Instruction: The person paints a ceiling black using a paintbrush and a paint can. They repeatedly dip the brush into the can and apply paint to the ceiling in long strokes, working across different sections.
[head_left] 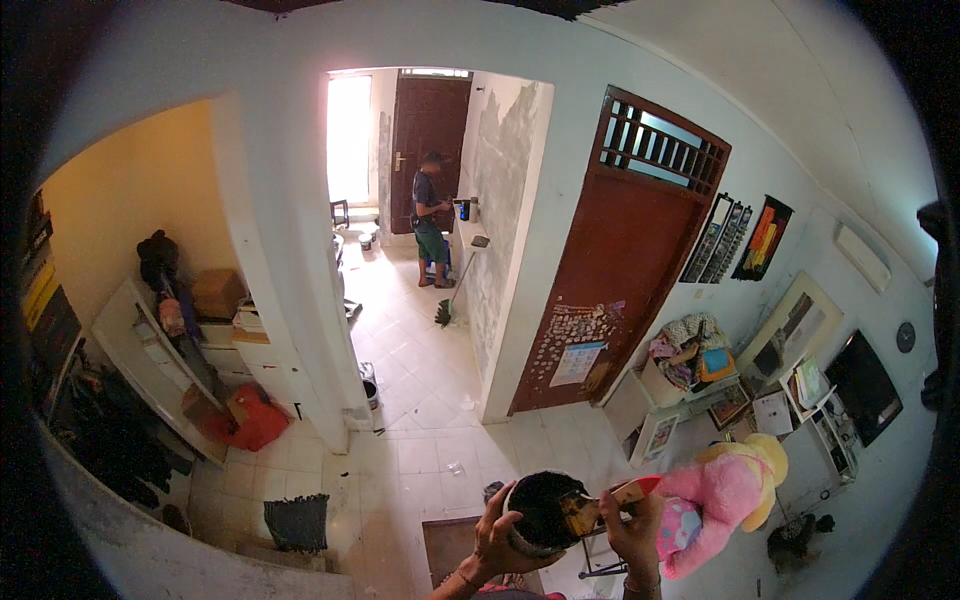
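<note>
At the bottom centre, my left hand grips a round container from its left side, with a dark substance inside. My right hand is closed on a paintbrush with a red-tipped wooden handle. The brush's head is tilted down into the right part of the container's mouth. Behind my right hand, a large pink plush toy with a yellow head fills the space at the right.
Beyond the opening, a co-worker stands by a ledge and broom. A brown door is right of it; cluttered furniture lines the right wall. A red bag and grey mat lie on the left floor.
</note>
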